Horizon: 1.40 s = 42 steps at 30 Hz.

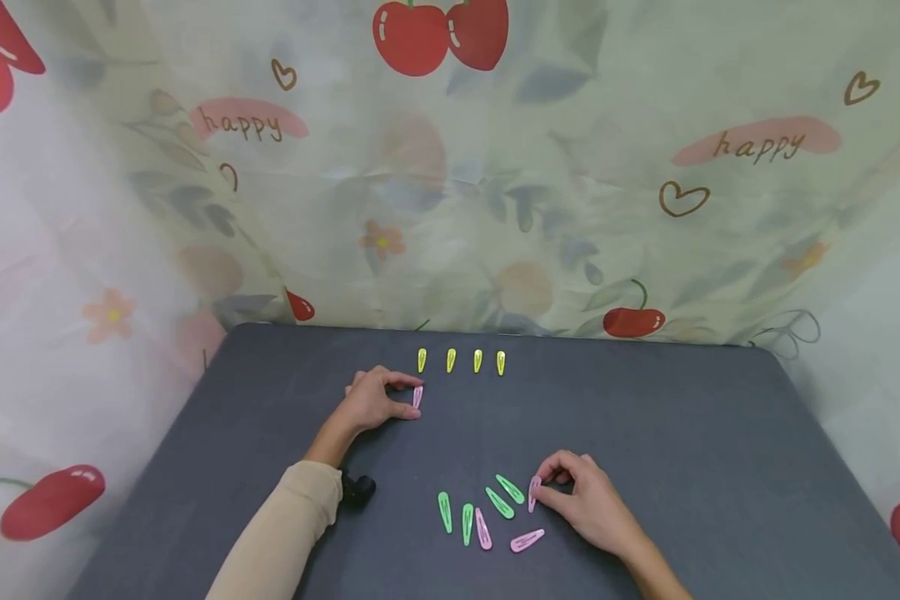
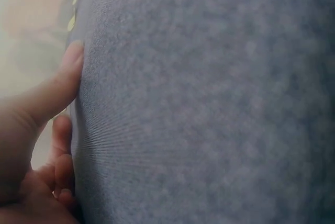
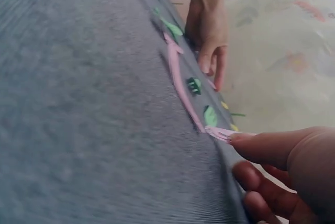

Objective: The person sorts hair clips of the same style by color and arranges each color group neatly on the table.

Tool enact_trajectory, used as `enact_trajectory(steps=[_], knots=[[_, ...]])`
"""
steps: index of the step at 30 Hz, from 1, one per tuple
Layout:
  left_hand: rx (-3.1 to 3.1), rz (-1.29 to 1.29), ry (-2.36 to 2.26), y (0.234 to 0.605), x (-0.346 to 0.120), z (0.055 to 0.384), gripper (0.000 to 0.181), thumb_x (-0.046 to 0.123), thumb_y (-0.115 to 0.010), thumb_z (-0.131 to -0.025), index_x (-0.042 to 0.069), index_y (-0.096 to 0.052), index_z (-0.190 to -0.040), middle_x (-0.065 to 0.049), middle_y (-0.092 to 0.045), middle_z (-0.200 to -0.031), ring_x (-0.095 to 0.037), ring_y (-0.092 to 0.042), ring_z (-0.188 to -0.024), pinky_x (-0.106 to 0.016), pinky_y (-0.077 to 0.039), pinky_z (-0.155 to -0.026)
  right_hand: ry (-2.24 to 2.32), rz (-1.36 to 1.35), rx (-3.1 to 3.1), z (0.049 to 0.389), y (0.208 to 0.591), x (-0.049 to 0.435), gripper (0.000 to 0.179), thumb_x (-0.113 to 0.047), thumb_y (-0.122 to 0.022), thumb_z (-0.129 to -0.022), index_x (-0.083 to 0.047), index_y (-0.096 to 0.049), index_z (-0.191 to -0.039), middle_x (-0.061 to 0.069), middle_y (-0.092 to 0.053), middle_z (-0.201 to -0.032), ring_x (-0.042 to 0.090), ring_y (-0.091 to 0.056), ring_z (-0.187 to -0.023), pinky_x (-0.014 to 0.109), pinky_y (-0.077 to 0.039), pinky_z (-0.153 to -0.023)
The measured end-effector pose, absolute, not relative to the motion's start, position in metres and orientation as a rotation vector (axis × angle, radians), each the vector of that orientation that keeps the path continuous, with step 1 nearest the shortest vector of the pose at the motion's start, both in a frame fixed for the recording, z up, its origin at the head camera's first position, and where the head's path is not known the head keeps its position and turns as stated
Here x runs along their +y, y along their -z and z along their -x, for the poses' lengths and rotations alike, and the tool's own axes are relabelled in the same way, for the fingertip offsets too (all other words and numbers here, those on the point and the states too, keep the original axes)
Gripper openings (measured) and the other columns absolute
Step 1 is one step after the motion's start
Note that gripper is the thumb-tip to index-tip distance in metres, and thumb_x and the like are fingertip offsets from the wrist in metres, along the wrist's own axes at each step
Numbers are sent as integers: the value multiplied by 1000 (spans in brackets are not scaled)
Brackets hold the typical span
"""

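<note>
Pinching one pink snap hair clip [image 1: 535,493] between thumb and finger in the right hand [image 1: 588,504], right of centre on the dark grey table [image 1: 682,450]. Pinching a second pink hair clip [image 1: 417,397] by its ends with the left hand [image 1: 371,400], closer to the back edge. Lined up just beyond, along that edge: four yellow hair clips [image 1: 451,360]. Scattered left of the right hand, toward the front: four green hair clips [image 1: 445,512], with two just beside the pinched clip, and two loose pink hair clips [image 1: 527,541]. Hanging behind the back edge: printed cloth [image 1: 450,208].
</note>
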<state>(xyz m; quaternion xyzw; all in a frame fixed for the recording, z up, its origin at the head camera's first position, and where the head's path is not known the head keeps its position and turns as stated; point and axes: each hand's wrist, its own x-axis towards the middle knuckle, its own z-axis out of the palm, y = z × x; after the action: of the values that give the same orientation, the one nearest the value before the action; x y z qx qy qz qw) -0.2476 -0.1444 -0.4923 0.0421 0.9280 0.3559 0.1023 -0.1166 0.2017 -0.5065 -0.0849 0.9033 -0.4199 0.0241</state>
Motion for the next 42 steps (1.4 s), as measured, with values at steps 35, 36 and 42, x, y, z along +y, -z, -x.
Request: enact_trajectory(steps=[35,36,42], knots=[[2718,-78,-1040,496,-145,247,46,33,-92,-74,36,-77,-117,-1,-62,-116,-29,-42,-118,-50,-29,-97,1306,398,2697,230,483,129,8,-20,-77,-92,-13,-73,-94,-2,-75,-79,6,-62,-67,25,-46,-62],[2719,-74,-1039,496,-145,247,46,32,-92,-74,36,-77,-117,-2,-62,-117,-29,-42,-118,-50,-29,-97,1301,402,2708,231,482,124,8,-20,-77,-92,-13,-73,-94,-2,-75,-79,6,-62,-66,25,-46,-62],[2729,-60,-1025,493,-143,249,46,34,-91,-75,36,-77,-118,-2,-62,-118,-28,-43,-118,-51,-29,-99,1276,355,2776,243,479,102,7,-21,-77,-92,-15,-73,-93,-3,-74,-79,6,-63,-68,26,-48,-65]])
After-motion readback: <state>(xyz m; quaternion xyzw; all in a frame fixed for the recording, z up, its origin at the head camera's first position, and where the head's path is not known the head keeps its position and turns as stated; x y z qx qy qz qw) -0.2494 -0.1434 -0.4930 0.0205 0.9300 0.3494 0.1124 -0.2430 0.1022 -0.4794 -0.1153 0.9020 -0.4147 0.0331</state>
